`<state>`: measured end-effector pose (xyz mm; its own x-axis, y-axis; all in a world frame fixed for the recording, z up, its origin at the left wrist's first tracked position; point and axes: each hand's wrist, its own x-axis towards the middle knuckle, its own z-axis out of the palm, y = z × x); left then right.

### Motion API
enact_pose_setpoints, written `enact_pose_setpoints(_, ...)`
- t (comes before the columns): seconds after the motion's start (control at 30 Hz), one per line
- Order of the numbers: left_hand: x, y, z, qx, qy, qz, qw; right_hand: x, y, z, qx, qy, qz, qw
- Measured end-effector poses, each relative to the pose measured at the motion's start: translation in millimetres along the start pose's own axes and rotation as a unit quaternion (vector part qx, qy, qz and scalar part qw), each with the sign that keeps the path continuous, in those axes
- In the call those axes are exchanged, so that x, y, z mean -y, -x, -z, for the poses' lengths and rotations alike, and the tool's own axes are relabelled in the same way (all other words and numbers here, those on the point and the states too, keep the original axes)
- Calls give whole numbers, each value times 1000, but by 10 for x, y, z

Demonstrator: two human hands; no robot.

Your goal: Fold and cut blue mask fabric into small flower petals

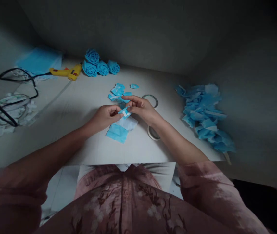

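Note:
Between my two hands is a small blue petal-like piece (125,112) with white strips of tape on it. My left hand (105,116) pinches its left side, and my right hand (139,109) pinches the upper right side with the index finger stretched out. Below lie a flat blue sheet piece (117,132) and a whitish piece (130,124) on the white table (99,152). Just beyond my fingers rest several small taped blue pieces (118,89), with one blue piece (134,86) apart from them.
Several blue crinkled roses (103,68) stand at the back near a yellow glue gun (72,71) with a black cord. Blue sheets (39,60) lie back left, white scraps (14,110) at left. Tape rings (153,133) (156,101) flank my right forearm; blue pieces (205,113) heap at right.

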<state>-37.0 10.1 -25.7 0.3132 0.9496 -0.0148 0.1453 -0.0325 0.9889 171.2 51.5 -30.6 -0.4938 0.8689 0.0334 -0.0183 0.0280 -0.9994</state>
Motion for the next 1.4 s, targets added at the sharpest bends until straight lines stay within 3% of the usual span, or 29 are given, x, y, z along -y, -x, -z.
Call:
enact_pose_setpoints(0.17,-6,-8,35,-19,6,3,1000,33,64,84,-23,-64,-5,998)
enact_pose_setpoints(0.3,2,-10,34,-24,22,14,999,10,130,113,-54,-38,29,997)
enact_pose_setpoints(0.57,11,13,-19,9,18,17,1000,-66,152,-22,-26,0,53,998)
enact_pose_setpoints(0.77,20,8,-28,17,13,14,1000,-78,154,-44,-64,7,55,996)
enact_pose_setpoints(0.93,45,-16,0,3,53,18,998,-64,158,-43,-89,10,57,994)
enact_pose_setpoints(1.4,92,-42,78,-23,92,3,995,-89,126,25,-78,-19,103,991)
